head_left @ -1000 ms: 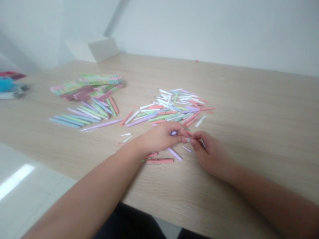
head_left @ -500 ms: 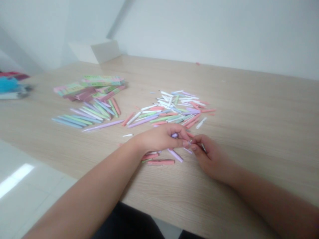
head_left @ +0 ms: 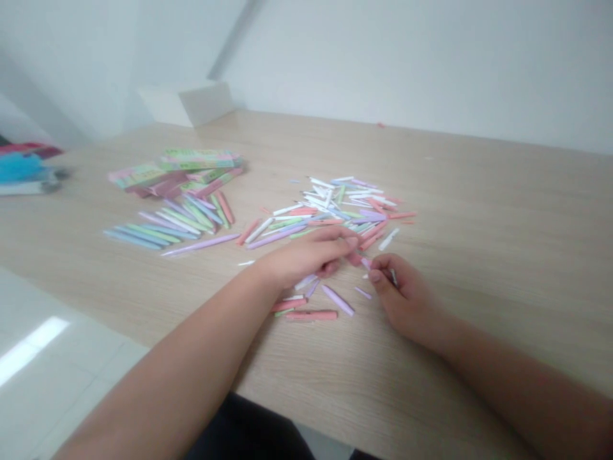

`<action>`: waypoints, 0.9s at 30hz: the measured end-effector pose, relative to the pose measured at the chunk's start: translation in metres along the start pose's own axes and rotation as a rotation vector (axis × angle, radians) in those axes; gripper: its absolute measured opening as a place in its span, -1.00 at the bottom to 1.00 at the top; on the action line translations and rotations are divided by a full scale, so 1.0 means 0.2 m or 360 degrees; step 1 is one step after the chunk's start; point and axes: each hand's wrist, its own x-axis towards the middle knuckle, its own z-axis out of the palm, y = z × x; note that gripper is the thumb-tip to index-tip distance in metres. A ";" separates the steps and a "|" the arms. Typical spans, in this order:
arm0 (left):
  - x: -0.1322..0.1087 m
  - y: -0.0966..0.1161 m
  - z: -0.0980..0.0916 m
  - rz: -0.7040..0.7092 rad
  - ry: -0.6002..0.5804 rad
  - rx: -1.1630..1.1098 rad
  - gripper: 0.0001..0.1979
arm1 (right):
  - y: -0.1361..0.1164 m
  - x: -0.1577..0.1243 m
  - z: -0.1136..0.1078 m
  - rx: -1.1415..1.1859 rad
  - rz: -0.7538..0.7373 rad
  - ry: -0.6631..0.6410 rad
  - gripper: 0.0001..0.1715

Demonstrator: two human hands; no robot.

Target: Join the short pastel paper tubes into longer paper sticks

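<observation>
A mixed pile of white, coral, lilac, green and blue pen parts (head_left: 328,198) lies mid-table. Over its near edge is my left hand (head_left: 313,252), fingers bent down among the parts; what its fingertips touch is hidden. Just to the right, my right hand (head_left: 402,291) pinches a small lilac piece (head_left: 366,262), with a white tip beside it. Below the hands lie a lilac barrel (head_left: 338,300) and a coral barrel (head_left: 312,315). A clear-white part (head_left: 389,239) rests above my right hand.
At the left, pastel pens (head_left: 184,214) lie in rows, with a long lilac pen (head_left: 200,245) in front. Behind them are patterned boxes (head_left: 201,159). A white box (head_left: 205,102) stands by the wall, and blue and red items (head_left: 22,167) sit at the far left.
My left hand has come away from my right hand, moving slightly left and up onto the pile. The lilac piece now shows at my right fingertips.
</observation>
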 end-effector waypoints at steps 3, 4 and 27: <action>0.01 0.01 -0.01 -0.0133 -0.0011 -0.0604 -0.76 | 0.00 0.01 0.00 0.0042 0.0012 0.0031 -0.81; 0.02 0.01 -0.02 -0.0184 -0.0010 -0.0755 -0.74 | 0.00 0.01 0.00 0.0056 0.0023 0.0031 -0.79; 0.05 -0.04 0.04 -0.0278 0.0236 -0.0604 -0.86 | 0.04 -0.03 0.02 0.0878 0.0119 0.0039 -0.72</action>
